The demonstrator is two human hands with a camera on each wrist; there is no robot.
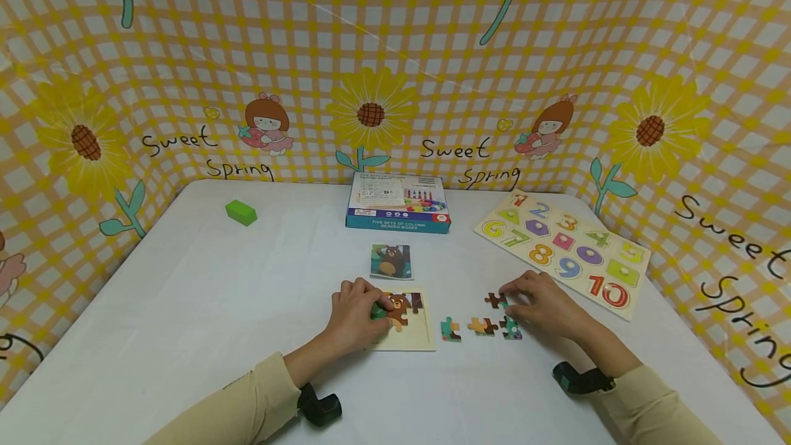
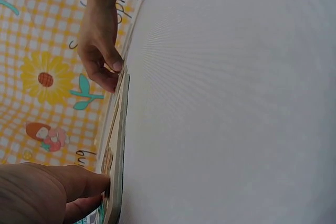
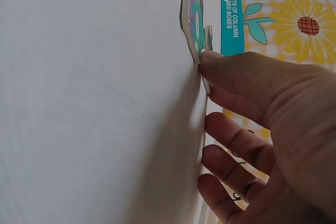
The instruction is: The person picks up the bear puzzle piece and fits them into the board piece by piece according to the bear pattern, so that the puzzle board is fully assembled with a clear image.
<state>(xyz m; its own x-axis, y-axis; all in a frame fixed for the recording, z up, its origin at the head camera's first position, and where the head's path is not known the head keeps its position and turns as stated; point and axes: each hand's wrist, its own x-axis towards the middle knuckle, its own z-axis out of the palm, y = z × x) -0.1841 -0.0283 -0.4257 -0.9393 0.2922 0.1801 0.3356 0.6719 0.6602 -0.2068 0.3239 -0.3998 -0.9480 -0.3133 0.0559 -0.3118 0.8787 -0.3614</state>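
A wooden puzzle tray (image 1: 430,338) holds part of a brown bear picture. My left hand (image 1: 355,318) rests over its left side, thumb and curled fingers on either side of a green puzzle piece (image 1: 376,310); in the left wrist view the fingertips (image 2: 107,183) touch the pieces. To the right of the tray my right hand (image 1: 544,304) pinches a green-edged puzzle piece (image 3: 208,85) between thumb and index finger. Close by lie a brown piece (image 1: 492,300), a teal-and-tan piece (image 1: 450,329), a tan-and-brown piece (image 1: 480,325) and a green flowered piece (image 1: 512,329).
Behind the tray lies a bear picture card (image 1: 391,261), with a boxed bead set (image 1: 398,215) farther back. A number board (image 1: 559,253) lies at the right. A green block (image 1: 241,212) sits at the back left. Patterned cloth (image 1: 371,33) walls the white table (image 1: 185,307).
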